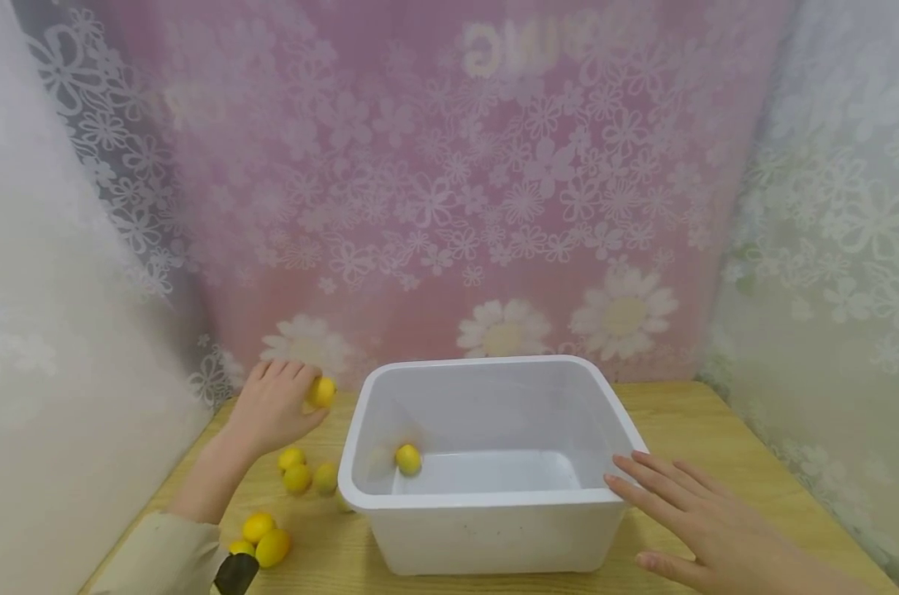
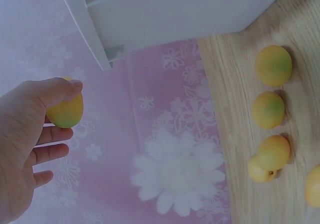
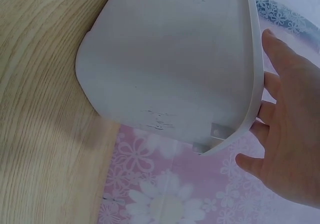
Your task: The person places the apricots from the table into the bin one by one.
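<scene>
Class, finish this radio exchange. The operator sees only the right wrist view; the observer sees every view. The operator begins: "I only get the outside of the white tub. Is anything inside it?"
Observer: Yes, one yellow fruit lies in the white tub, toward its left end.
Operator: Is anything being held?
Observer: The left grip has a second yellow fruit between thumb and fingers, clear of the tub.
Operator: Is there any loose fruit?
Observer: Yes, several other yellow fruits lie on the wooden table, left of the tub.
</scene>
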The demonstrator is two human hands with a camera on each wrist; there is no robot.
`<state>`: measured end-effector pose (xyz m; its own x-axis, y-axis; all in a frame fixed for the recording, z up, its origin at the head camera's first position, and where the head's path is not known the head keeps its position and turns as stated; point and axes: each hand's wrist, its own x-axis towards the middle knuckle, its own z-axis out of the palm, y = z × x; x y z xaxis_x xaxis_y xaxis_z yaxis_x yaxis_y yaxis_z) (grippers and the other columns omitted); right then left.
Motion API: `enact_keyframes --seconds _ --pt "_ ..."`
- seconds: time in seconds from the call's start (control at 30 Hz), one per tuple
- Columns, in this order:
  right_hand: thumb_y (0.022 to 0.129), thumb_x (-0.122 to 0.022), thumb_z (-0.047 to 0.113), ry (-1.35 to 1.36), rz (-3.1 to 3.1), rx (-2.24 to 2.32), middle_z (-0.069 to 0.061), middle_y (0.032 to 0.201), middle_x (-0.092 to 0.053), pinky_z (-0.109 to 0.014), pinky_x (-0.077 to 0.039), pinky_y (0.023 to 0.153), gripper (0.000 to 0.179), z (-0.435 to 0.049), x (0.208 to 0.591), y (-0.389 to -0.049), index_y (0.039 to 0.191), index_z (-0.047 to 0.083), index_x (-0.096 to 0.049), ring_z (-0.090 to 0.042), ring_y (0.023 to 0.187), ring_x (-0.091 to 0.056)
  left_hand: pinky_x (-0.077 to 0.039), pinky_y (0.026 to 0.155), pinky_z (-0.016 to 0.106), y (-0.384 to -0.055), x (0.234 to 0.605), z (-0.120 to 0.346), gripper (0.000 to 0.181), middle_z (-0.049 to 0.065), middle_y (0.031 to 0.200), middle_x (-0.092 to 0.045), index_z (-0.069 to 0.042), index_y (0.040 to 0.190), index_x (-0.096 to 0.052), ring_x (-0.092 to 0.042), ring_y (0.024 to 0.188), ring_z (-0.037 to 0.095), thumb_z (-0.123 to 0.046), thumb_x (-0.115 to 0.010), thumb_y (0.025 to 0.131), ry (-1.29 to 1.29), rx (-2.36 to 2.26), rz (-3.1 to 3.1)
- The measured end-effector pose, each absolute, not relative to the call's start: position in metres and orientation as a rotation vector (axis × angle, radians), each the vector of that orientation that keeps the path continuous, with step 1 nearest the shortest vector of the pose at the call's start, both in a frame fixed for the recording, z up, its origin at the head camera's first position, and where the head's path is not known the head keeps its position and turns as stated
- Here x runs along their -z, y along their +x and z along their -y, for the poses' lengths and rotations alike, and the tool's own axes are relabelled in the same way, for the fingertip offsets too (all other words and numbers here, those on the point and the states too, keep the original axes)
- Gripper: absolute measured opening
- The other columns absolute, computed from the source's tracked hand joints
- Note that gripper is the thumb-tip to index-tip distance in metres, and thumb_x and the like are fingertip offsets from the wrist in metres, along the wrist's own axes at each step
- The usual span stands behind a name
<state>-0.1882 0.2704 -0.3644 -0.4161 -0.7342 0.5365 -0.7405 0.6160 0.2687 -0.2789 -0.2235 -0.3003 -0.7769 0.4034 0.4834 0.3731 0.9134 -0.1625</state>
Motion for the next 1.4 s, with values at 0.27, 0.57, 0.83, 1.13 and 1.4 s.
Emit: enact_keyframes --seconds 0.27,0.57,0.83,1.13,1.4 --pt "0.082 -0.063 0.050 1.152 2.221 -0.019 0.001 0.150 -0.032 -0.020 -0.001 0.113 0.072 -0.271 0.364 -0.188 0.140 0.013 -0.043 -0.009 0.142 -0.012 -0.035 0.095 0.052 -0.289 0.291 0.207 0.037 0.010 0.095 -0.060 -0.004 0.101 -0.059 -0.053 0.096 0.033 -0.029 -0.071 0.077 -0.639 -0.100 2.570" --pt "0.082 -0.064 0.050 1.155 2.225 -0.011 0.002 0.150 -0.030 -0.020 0.000 0.113 0.072 -0.271 0.364 -0.188 0.140 0.013 -0.042 -0.009 0.142 -0.011 -0.035 0.097 0.048 -0.297 0.289 0.182 0.036 0.008 0.100 -0.061 -0.008 0.100 -0.059 -0.052 0.099 0.030 -0.032 -0.071 0.077 -0.731 -0.157 2.564" --pt "0.083 -0.062 0.049 1.170 2.230 -0.022 -0.003 0.146 -0.037 -0.021 0.000 0.113 0.072 -0.270 0.365 -0.188 0.141 0.011 -0.042 -0.010 0.142 -0.012 -0.037 0.094 0.047 -0.302 0.297 0.166 0.035 0.006 0.095 -0.060 -0.009 0.095 -0.057 -0.053 0.097 0.030 -0.033 -0.073 0.075 -0.813 -0.246 2.537" --pt "0.081 -0.064 0.049 1.163 2.234 -0.026 -0.006 0.144 -0.041 -0.022 0.000 0.113 0.073 -0.271 0.366 -0.188 0.140 0.011 -0.043 -0.010 0.142 -0.011 -0.037 0.092 0.047 -0.303 0.304 0.154 0.039 0.004 0.087 -0.054 -0.008 0.100 -0.059 -0.051 0.091 0.027 -0.033 -0.074 0.074 -0.896 -0.285 2.525" --pt "0.086 -0.058 0.052 1.153 2.232 -0.005 0.001 0.150 -0.031 -0.021 0.000 0.113 0.070 -0.270 0.365 -0.188 0.141 0.013 -0.041 -0.010 0.142 -0.013 -0.040 0.091 0.046 -0.309 0.309 0.145 0.045 0.005 0.090 -0.057 -0.009 0.109 -0.058 -0.052 0.091 0.027 -0.038 -0.072 0.079 -0.901 -0.346 2.482"
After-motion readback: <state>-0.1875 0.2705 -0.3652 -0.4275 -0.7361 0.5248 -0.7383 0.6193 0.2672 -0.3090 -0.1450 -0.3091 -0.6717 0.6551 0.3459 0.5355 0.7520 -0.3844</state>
